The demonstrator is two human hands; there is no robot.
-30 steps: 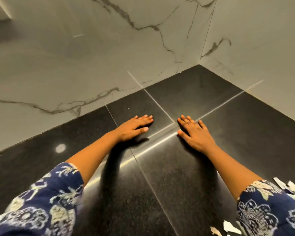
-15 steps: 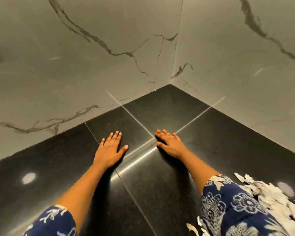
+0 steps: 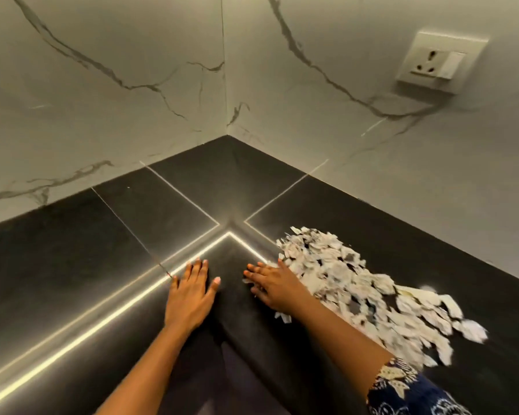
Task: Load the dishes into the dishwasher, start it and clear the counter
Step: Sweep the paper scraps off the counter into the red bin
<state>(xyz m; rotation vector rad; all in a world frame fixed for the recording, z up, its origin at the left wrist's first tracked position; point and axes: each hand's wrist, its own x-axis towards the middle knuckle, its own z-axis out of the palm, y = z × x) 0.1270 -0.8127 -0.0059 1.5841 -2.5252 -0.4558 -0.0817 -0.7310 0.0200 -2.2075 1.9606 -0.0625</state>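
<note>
Both hands lie flat, fingers released, on the black counter [image 3: 72, 265]. The left hand [image 3: 189, 295] is bare; the right hand [image 3: 274, 287] touches the heap of torn paper scraps [image 3: 357, 289] to its right.

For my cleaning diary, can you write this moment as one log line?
step: clearing counter | left hand: flat on counter, holding nothing | right hand: flat, against paper scraps
</note>
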